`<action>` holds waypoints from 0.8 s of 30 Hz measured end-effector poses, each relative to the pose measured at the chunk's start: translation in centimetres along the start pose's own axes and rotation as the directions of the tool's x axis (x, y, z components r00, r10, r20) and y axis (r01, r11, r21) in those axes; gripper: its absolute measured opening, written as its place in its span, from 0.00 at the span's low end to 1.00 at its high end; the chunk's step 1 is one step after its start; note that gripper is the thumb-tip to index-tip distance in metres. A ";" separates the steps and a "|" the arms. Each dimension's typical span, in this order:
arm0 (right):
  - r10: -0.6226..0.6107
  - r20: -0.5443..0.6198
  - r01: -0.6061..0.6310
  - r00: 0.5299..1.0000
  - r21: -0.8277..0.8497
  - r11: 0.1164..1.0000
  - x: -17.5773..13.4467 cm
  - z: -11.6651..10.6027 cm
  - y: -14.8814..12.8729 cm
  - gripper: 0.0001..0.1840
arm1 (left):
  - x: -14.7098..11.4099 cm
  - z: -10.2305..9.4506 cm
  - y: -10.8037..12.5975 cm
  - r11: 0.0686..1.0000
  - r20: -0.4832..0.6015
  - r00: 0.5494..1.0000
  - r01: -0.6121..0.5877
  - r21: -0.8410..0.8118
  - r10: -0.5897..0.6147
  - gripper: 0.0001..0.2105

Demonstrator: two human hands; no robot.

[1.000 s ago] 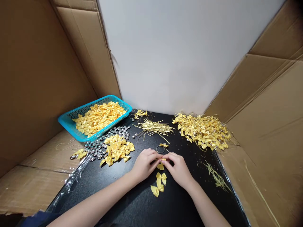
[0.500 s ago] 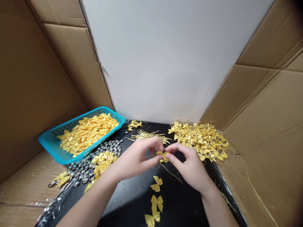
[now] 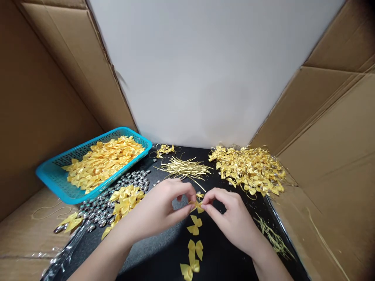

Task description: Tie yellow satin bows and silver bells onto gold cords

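Note:
A yellow ribbon bow (image 3: pixel 199 207) is stretched between my two hands over the black tabletop. My left hand (image 3: pixel 172 201) pinches its left end between thumb and fingers, and my right hand (image 3: pixel 227 207) pinches its right end. Just beyond it, a small yellow piece with a silvery bead (image 3: pixel 200 194) shows, partly hidden by the bow and fingers. Nearer me, loose yellow bows (image 3: pixel 195 225) lie in a rough column. Gold twist ties (image 3: pixel 186 168) are heaped behind my hands.
A blue basket (image 3: pixel 51 183) of yellow bows stands at left. Beside it lie silver beads (image 3: pixel 101 207) and more bows (image 3: pixel 127 199). Bows with beads and ties form a pile (image 3: pixel 249 169) at right, with cut strands (image 3: pixel 274 236) nearer me. Cardboard walls (image 3: pixel 336 128) flank the table.
Both hands have come slightly nearer me, now stretching the bow flat. The gold strand and loop that hung beneath the fingers no longer show. The view has shifted a little.

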State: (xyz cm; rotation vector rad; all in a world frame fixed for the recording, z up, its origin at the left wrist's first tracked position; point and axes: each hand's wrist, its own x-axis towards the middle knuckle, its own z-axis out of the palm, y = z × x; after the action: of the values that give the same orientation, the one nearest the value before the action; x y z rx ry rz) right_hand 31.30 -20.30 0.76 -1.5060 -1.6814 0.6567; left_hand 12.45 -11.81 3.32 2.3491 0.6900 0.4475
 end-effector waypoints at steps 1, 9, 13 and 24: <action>-0.003 0.013 0.004 1.000 -0.009 1.000 0.0 0.0 0.0 0.06 | 0.0 0.1 0.0 1.000 0.003 1.000 -0.003 0.013 0.003 0.04; -0.099 0.144 0.132 0.985 -0.246 0.960 1.5 -0.4 -1.0 0.05 | 0.5 0.0 -0.6 1.000 -0.008 1.000 0.004 0.010 -0.004 0.06; -0.074 0.209 0.140 0.975 -0.323 0.936 1.9 -0.4 -1.1 0.04 | 0.5 0.0 -0.8 1.000 -0.030 0.999 0.017 0.014 -0.016 0.06; -0.023 0.401 0.044 0.916 -0.044 0.998 1.3 -0.9 -1.1 0.13 | 0.3 -0.1 -0.9 1.000 0.074 0.997 -0.009 0.017 0.007 0.05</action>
State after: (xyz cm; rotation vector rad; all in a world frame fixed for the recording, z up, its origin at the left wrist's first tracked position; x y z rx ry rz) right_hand 31.37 -19.28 2.45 -1.4418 -2.0388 0.9612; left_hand 12.30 -10.97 2.81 2.3731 0.6524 0.3572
